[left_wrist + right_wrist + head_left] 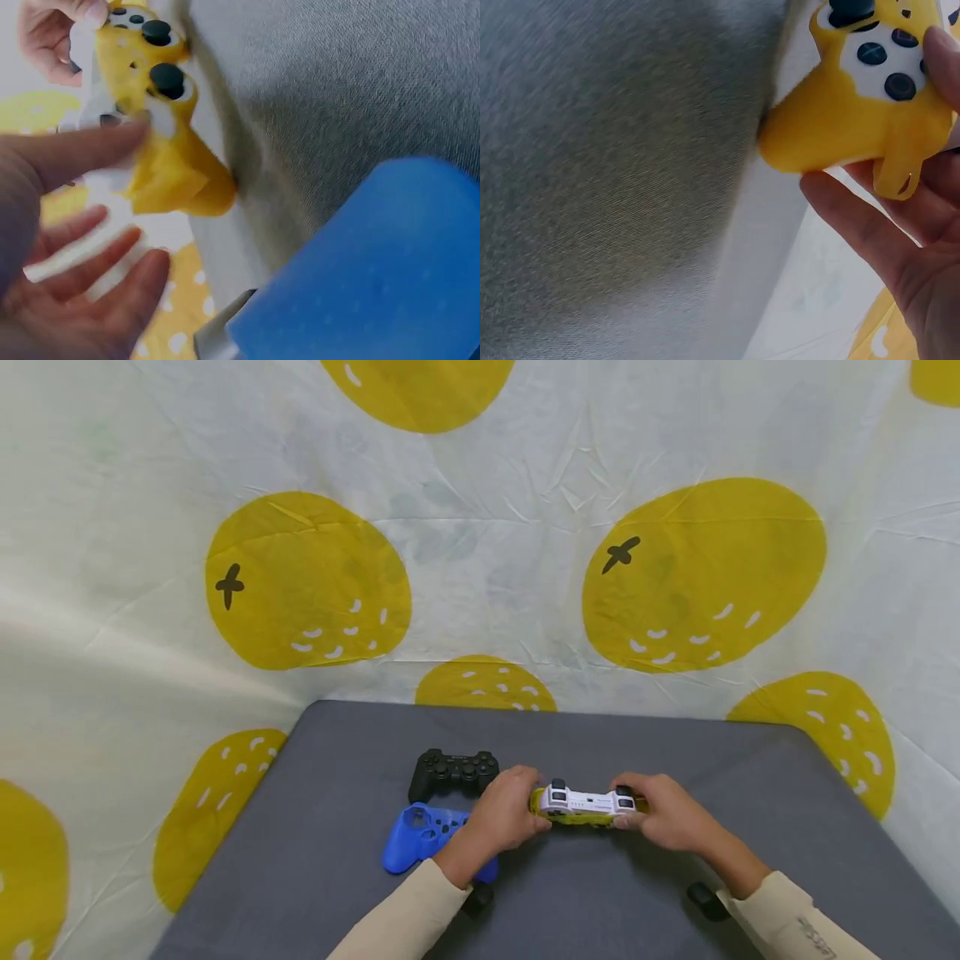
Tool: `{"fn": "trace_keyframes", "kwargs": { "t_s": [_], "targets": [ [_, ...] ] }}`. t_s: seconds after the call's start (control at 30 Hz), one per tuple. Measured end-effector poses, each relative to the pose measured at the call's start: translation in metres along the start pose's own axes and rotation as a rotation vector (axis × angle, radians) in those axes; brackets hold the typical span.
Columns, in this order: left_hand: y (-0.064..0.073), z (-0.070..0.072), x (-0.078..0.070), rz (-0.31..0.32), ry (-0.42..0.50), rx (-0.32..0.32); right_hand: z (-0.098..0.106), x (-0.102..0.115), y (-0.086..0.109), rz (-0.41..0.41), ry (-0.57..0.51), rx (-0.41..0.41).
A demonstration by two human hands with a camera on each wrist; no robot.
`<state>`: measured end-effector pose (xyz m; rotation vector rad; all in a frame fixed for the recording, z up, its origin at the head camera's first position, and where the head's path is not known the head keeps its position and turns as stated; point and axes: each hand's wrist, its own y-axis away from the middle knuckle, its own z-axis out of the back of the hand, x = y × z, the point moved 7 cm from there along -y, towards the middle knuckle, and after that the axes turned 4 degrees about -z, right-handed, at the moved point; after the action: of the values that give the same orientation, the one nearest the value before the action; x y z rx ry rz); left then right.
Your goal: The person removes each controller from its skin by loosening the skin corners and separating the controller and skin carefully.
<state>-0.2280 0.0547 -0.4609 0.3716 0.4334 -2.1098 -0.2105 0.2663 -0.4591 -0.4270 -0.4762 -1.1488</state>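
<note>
A white game controller (588,802) in a yellow silicone sleeve (176,176) is held up over the table, its back edge with the shoulder buttons facing up in the head view. My right hand (667,810) grips its right end, thumb on the face near the buttons and fingers behind. A loop of the sleeve (900,169) hangs loose there. At the left end, my left hand (506,810) has its thumb (97,154) over the controller's face, while its other fingers extend apart from the sleeve, blurred. The sleeve looks bunched at the left grip.
A blue silicone controller sleeve (420,839) lies on the grey table (337,760), partly hidden by my left hand and forearm. Behind it lies a black game controller (453,770). A white cloth with yellow fruit shapes (307,581) hangs behind the table.
</note>
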Motion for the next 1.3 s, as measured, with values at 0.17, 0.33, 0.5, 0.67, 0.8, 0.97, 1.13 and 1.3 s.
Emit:
{"fn": "trace_keyframes", "kwargs": {
  "t_s": [0.17, 0.33, 0.5, 0.67, 0.8, 0.97, 1.13, 1.3],
  "targets": [
    [-0.001, -0.003, -0.003, -0.042, 0.223, 0.051, 0.006, 0.006, 0.001, 0.028, -0.186, 0.063],
    [-0.002, 0.003, -0.002, -0.063, 0.374, -0.014, 0.019, 0.014, 0.001, 0.031, -0.308, 0.089],
    [-0.002, 0.013, -0.005, -0.048, 0.500, -0.076, 0.034, 0.020, 0.003, 0.012, -0.289, 0.023],
    [-0.001, 0.018, -0.005, 0.022, 0.610, -0.087, 0.046, 0.025, 0.009, -0.017, -0.263, -0.119],
    [-0.003, 0.023, -0.003, 0.095, 0.698, -0.090, 0.050, 0.029, 0.014, -0.031, -0.262, -0.215],
    [-0.005, 0.028, -0.004, 0.162, 0.841, -0.087, 0.049, 0.035, 0.024, 0.018, -0.329, -0.257],
    [-0.006, 0.035, -0.007, 0.190, 0.950, -0.113, 0.049, 0.042, 0.032, 0.102, -0.308, -0.332],
    [-0.006, 0.041, -0.012, 0.219, 0.984, -0.175, 0.053, 0.045, 0.036, 0.066, -0.300, -0.414]
  ]
}}
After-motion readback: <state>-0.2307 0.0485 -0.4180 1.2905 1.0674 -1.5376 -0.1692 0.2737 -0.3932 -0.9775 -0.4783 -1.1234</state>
